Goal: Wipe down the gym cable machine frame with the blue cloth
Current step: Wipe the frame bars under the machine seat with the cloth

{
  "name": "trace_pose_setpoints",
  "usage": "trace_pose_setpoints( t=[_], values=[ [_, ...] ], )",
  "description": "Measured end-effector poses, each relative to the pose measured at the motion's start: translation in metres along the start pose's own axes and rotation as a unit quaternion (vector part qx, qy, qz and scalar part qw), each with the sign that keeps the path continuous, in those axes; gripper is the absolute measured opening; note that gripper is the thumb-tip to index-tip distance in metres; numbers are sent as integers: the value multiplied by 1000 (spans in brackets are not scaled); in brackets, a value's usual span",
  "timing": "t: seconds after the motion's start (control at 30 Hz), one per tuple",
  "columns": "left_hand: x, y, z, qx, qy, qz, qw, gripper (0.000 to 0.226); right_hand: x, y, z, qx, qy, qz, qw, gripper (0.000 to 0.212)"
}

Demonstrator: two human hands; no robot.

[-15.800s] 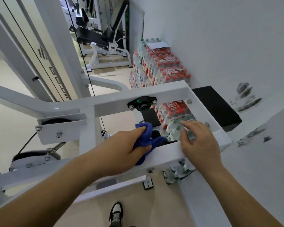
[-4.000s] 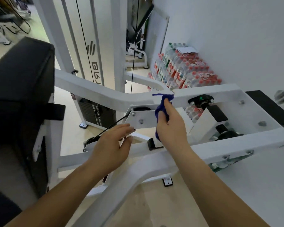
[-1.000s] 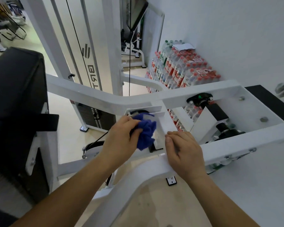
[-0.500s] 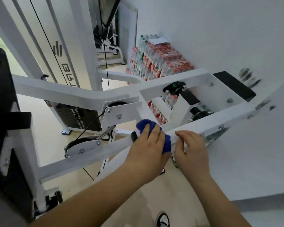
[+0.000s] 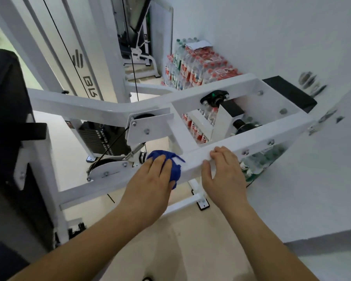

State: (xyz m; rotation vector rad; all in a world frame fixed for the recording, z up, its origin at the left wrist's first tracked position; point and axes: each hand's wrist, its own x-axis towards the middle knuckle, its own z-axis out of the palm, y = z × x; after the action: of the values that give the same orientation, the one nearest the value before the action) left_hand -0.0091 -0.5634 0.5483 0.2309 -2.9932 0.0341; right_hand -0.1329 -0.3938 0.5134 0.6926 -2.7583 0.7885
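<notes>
Currently the left hand [image 5: 150, 185] presses the bunched blue cloth [image 5: 171, 165] onto the near white bar [image 5: 251, 142] of the cable machine frame [image 5: 101, 108]. Fingers are curled over the top of the cloth, clamping it against the bar; cloth bulges out past the fingertips on the right side and a small tail sticks out toward the bar's top edge.

Right hand [image 5: 224, 175] sits just beside the cloth on the same bar, not touching it. Its fingers are bent over the bar's upper edge, thumb down the near face: a loose brace on the bar, nothing held in the hand.

Cloth position: on the near bar, right of the small pulley bracket [image 5: 107, 171] and below the larger pulley plate [image 5: 148, 126]. A black cable [image 5: 114, 142] runs between the two pulleys.

Beyond the near bar the frame forms an open rectangle with a black pivot fitting [image 5: 215, 97] on the far bar. Black pad [image 5: 288, 90] at the frame's far right end. Large black pad [image 5: 6, 122] fills the left edge of view. Weight stack [image 5: 103, 138] visible under the far bar. Shrink-wrapped water bottle packs [image 5: 199, 65] stacked against the white wall [image 5: 272, 33], more bottles seen through the frame.
</notes>
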Motion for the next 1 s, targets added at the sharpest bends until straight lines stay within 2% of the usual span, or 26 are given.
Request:
trace_pose_setpoints(
  t=[0.1, 0.2, 0.3, 0.47, 0.57, 0.7, 0.87, 1.0],
  values=[
    [38, 25, -3, -79, -31, -47, 995, 55, 3, 4, -3, -59, 13, -60, 996, 37],
    [46, 36, 4, -94, -32, -87, 991, 53, 5, 10, -7, -101, 0, -79, 992, 45],
    [9, 26, 8, -93, -18, -112, 989, 52, 7, 12, -7, -119, -14, -76, 990, 51],
    [-77, -6, 11, -83, -33, -214, 973, 56, 3, 8, -9, -93, -35, -56, 993, 60],
    [-88, -4, 12, -70, -38, -223, 972, 58, -8, -14, -9, -19, -30, -89, 995, 49],
    [-42, -5, 15, -77, -25, -189, 979, 63, -34, -48, 14, 111, -64, -167, 978, 43],
    [-42, -19, 10, -172, -53, -166, 970, 61, -42, -41, 31, 111, -38, -189, 975, 40],
    [-95, -22, 0, -140, -79, -189, 969, 63, -48, -43, 29, 69, -43, -194, 978, 44]
  ],
)
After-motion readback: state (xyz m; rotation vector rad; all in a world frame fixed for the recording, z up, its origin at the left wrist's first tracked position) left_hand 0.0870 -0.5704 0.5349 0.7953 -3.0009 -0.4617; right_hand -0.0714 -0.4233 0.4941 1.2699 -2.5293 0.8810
